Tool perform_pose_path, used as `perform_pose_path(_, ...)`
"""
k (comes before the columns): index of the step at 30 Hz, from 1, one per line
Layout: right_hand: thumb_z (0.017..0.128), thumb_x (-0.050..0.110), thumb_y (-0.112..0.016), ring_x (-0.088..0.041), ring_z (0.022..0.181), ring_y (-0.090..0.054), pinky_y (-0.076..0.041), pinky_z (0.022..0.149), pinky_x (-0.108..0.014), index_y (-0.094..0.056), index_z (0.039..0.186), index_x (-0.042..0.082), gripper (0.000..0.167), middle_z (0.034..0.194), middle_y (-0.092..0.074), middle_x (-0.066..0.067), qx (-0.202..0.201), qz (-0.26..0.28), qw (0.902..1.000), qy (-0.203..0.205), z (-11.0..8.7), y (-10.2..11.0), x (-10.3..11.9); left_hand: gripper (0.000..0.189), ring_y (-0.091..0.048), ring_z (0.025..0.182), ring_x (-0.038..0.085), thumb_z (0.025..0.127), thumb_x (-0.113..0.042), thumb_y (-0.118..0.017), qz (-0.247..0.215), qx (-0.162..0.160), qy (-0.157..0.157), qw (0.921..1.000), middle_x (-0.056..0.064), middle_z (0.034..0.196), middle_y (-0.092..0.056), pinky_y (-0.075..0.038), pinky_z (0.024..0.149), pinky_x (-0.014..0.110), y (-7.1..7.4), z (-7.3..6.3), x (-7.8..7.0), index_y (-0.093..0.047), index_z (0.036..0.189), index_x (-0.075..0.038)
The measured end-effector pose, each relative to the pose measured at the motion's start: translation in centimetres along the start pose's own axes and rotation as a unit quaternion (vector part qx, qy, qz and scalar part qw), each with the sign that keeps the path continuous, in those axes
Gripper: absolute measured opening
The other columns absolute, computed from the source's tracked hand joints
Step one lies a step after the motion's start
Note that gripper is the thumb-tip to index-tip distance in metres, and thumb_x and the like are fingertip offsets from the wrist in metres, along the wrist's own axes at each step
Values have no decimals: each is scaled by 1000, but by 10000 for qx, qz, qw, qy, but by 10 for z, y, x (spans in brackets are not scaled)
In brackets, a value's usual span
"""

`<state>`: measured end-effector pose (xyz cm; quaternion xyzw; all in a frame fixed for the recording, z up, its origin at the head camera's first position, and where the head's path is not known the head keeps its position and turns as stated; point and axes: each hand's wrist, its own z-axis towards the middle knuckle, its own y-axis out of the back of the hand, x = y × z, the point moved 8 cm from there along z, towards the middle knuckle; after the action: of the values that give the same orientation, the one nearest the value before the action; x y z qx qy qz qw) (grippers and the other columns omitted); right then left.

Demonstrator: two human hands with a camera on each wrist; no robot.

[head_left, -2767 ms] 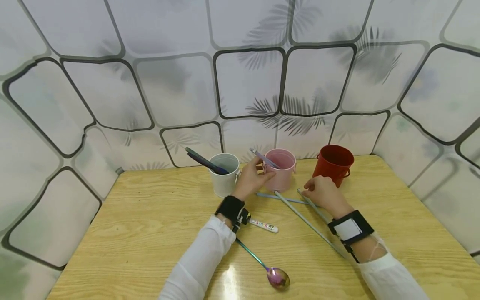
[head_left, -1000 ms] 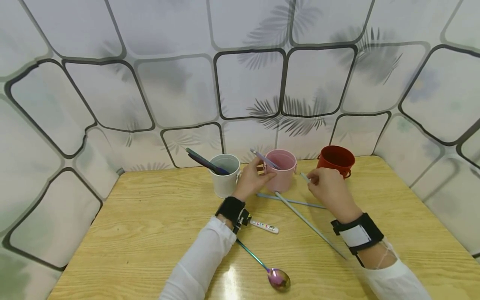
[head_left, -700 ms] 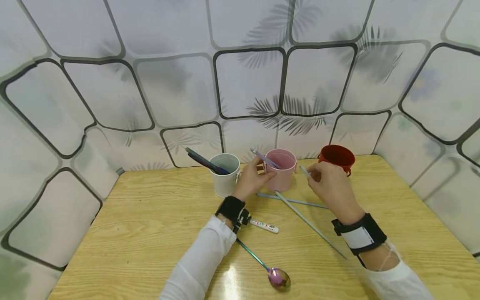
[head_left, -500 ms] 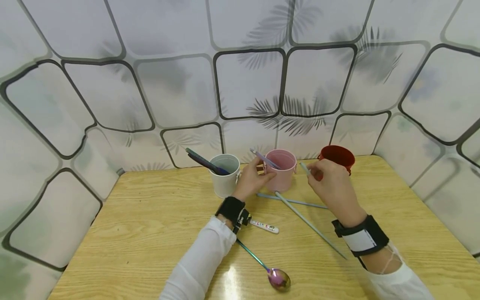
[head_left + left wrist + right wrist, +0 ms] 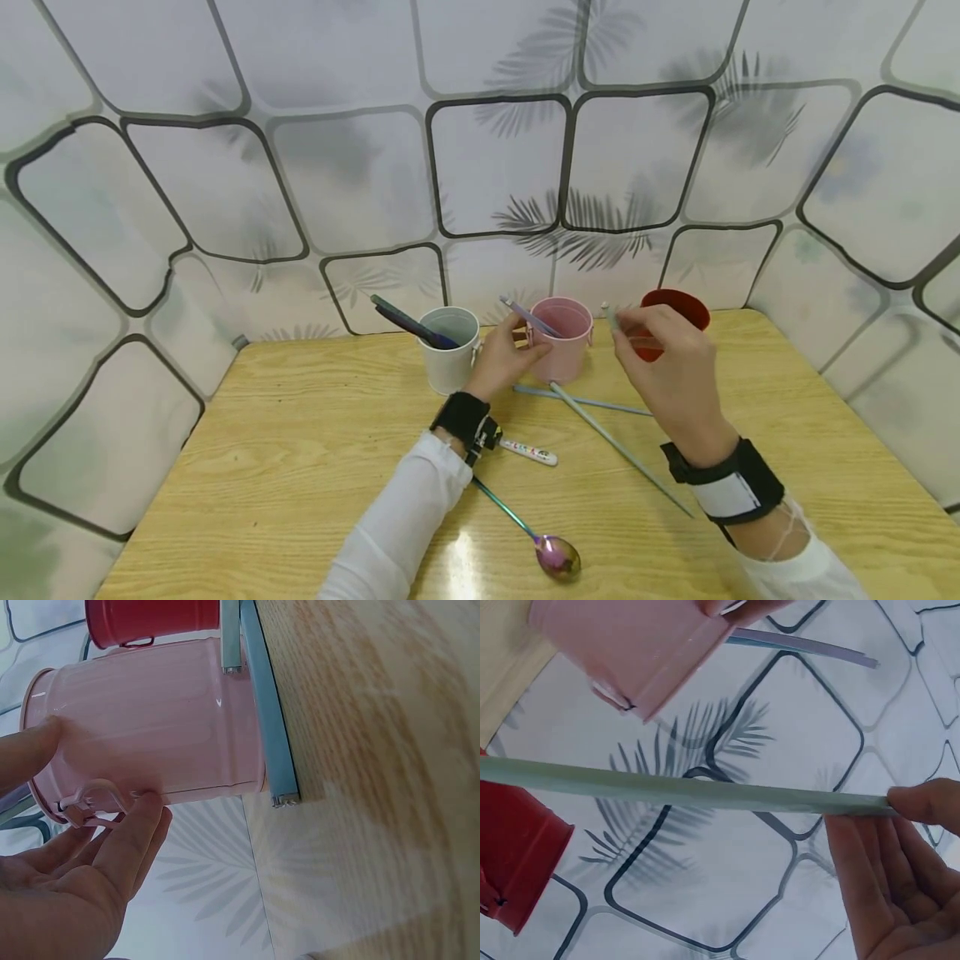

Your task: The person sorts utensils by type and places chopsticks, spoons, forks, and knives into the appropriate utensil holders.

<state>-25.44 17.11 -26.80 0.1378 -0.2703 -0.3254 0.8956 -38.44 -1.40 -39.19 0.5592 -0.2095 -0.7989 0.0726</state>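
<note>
My left hand [image 5: 501, 358] grips the small pink bucket [image 5: 564, 354] at its left side. In the left wrist view the thumb lies on the wall, and the fingers [image 5: 139, 832] are by the handle loop. A thin purple stick [image 5: 531, 319] leans out of the bucket. My right hand [image 5: 667, 367] is raised before the red bucket [image 5: 678, 304], pinching a long pale green stick [image 5: 705, 793] near one end between thumb and fingers. In the right wrist view this stick passes across the red bucket, apart from the pink one.
Left of the pink bucket, a white bucket [image 5: 448, 367] holds dark sticks [image 5: 405, 321]. On the wooden table [image 5: 300, 467] lie a blue stick [image 5: 600, 405], another pale green stick [image 5: 622, 450], a white patterned handle [image 5: 528, 452] and an iridescent spoon [image 5: 557, 557]. A patterned backdrop stands behind.
My right hand has risen from near the table to the red bucket's height, lifting the pale green stick. The left hand keeps its place on the pink bucket.
</note>
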Motion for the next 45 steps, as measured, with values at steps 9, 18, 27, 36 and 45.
perform_pose_path(9,79,-10,-82,-26,85,-73,-54,91,-14,-76,106,-5,28,101,-75,-15,-848,451,9936,593,2,14,26,55,-63,122,34,88,-12,-83,-36,-44,-23,10000,21,130,-66,-56,101,43,3,0,0,-60,137,-2)
perform_pose_path(18,89,12,-80,-11,89,-73,-57,89,-19,-76,97,-8,22,94,-75,-20,-1575,950,9792,859,9,29,44,55,-63,122,35,89,-12,-82,-84,35,-27,10000,22,132,-64,-56,101,42,-1,1,0,-59,137,0)
perform_pose_path(27,88,15,-81,-11,85,-71,-59,87,-20,-74,91,-9,25,86,-73,-22,-1968,1375,9666,894,29,37,61,57,-63,123,32,89,-12,-83,30,19,9,10000,20,131,-66,-56,101,38,0,2,0,-59,139,-3)
perform_pose_path(36,81,-8,-82,-21,86,-71,-62,85,-26,-74,94,-9,16,89,-73,-18,-1554,1879,9659,872,45,14,57,57,-64,121,32,87,-12,-84,-1,-45,-23,10000,20,129,-66,-57,100,39,0,2,1,-60,138,-3)
perform_pose_path(45,79,-20,-78,-25,91,-71,-62,85,-30,-74,101,-8,26,97,-74,-16,-929,1935,9738,744,53,-16,37,57,-62,123,33,88,-11,-83,-128,13,-18,9999,21,131,-65,-56,101,42,-1,3,2,-59,139,-3)
